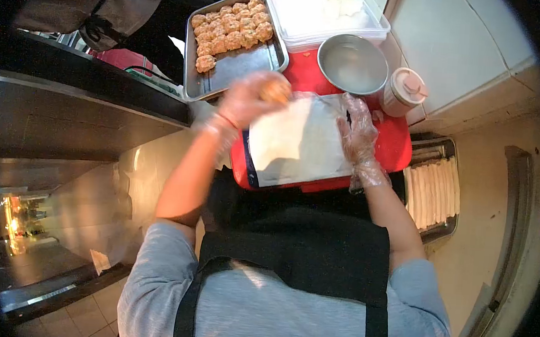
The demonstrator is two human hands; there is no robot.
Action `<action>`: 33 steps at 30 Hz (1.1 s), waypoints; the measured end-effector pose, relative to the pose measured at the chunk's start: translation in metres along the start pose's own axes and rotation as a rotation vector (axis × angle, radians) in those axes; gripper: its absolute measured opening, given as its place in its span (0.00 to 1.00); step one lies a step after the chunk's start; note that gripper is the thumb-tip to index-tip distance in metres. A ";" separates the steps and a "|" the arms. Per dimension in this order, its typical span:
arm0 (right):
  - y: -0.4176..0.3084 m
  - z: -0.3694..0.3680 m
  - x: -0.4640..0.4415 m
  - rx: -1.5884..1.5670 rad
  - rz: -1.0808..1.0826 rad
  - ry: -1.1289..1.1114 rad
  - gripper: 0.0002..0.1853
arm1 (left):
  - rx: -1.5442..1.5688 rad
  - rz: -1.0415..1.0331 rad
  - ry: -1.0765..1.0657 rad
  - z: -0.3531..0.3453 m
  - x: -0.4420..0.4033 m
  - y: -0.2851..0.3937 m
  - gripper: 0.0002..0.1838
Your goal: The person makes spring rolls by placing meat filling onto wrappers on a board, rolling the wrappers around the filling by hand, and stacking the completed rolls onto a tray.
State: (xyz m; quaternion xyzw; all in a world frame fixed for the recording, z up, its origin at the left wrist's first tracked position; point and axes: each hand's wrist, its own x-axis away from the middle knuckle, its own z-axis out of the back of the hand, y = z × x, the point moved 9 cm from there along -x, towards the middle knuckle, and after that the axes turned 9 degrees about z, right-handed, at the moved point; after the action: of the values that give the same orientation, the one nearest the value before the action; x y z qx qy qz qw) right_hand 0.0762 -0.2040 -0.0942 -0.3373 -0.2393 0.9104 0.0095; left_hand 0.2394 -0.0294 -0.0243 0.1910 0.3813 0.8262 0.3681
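My left hand (250,99), in a clear plastic glove and blurred by motion, holds an orange ball of minced filling (276,91) above the upper left corner of a pale wrapper sheet (300,136). The sheet lies on a red board (397,143), with a dark blue strip along its left edge. At the sheet's right edge lies my right hand (358,136), also gloved, its fingers stretched forward with nothing visible in them. Beyond my left hand, a metal tray (239,72) carries rows of similar filling balls (233,27).
A metal bowl (353,65) stands behind the board, beside a lidded white container (404,92). Behind them is a plastic box (380,32) with pale sheets. A tray of long pale rolls (432,192) sits lower right. A person in dark clothing (151,29) stands upper left.
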 end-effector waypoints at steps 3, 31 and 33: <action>0.009 0.004 0.002 -0.031 -0.042 0.020 0.24 | -0.252 -0.118 0.102 -0.069 0.042 0.040 0.22; -0.074 -0.010 0.001 -0.316 0.333 -0.388 0.22 | -0.057 -0.023 0.162 -0.117 0.078 -0.017 0.35; -0.044 -0.040 0.018 -0.431 0.213 -0.585 0.25 | -0.067 0.066 0.149 -0.121 0.076 -0.027 0.32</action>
State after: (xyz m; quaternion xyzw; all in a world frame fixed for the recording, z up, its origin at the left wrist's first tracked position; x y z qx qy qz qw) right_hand 0.0813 -0.1445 -0.1120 -0.0803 -0.3817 0.8928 -0.2254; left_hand 0.1300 -0.0192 -0.1194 0.1292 0.3733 0.8621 0.3173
